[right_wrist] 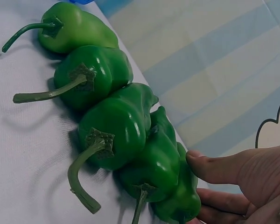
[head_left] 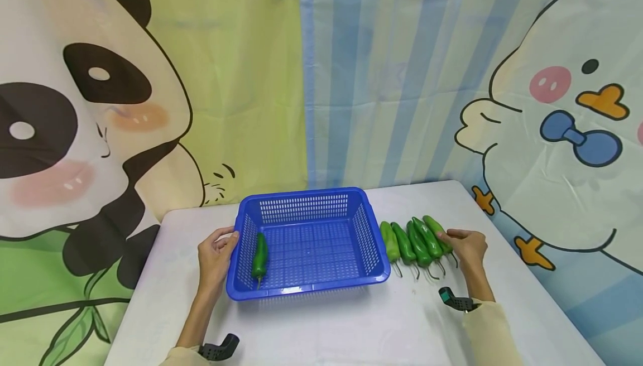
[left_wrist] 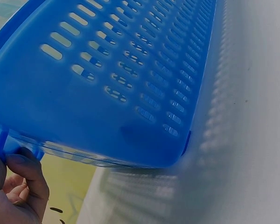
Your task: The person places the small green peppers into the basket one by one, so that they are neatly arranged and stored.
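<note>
The left hand [head_left: 217,255] grips the left rim of a blue plastic basket [head_left: 306,288], thumb over the edge; its curled fingers [left_wrist: 29,175] show in the left wrist view. One dark green pepper [head_left: 259,259] lies inside the basket along its left wall. Right of the basket, several green peppers [head_left: 418,243] lie side by side in a slanted row, stems toward the person. At the far right end of that row, the right hand [head_left: 467,247] holds the outermost green pepper [right_wrist: 181,201] by its side, with the thumb [right_wrist: 212,165] against it. Part of those fingers is hidden behind the pepper.
Everything stands on a table with a white cloth [head_left: 321,332]. Behind it hangs a curtain [head_left: 382,76] with a panda and a chick printed on it. Each wrist wears a black camera mount [head_left: 219,349]. The nearest pepper lies against the basket's right side.
</note>
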Action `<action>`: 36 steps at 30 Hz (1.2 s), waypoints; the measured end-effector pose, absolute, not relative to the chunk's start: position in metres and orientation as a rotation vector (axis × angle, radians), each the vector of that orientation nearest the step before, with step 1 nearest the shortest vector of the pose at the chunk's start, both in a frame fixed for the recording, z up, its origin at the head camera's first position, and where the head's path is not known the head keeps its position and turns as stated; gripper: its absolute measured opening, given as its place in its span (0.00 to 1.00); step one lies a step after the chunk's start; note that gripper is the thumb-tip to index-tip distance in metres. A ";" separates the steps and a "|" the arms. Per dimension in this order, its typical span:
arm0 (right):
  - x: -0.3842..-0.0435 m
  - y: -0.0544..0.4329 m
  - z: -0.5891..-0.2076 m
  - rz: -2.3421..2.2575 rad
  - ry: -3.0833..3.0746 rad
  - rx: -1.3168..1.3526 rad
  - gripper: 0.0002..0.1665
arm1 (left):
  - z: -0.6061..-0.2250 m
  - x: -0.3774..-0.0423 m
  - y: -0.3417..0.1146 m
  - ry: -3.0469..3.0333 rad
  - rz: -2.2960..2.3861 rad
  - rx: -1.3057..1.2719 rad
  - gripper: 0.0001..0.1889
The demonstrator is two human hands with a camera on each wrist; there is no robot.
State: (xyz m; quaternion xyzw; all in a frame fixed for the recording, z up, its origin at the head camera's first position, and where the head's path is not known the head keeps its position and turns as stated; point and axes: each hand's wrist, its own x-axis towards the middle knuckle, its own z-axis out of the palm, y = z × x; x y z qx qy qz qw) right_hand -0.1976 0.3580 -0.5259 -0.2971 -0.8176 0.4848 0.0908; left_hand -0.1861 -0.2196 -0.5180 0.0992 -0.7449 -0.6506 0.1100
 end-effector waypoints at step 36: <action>-0.200 0.357 -0.529 1.345 -2.452 -0.894 0.29 | -0.518 -0.186 -0.219 -2.160 -1.932 0.278 0.19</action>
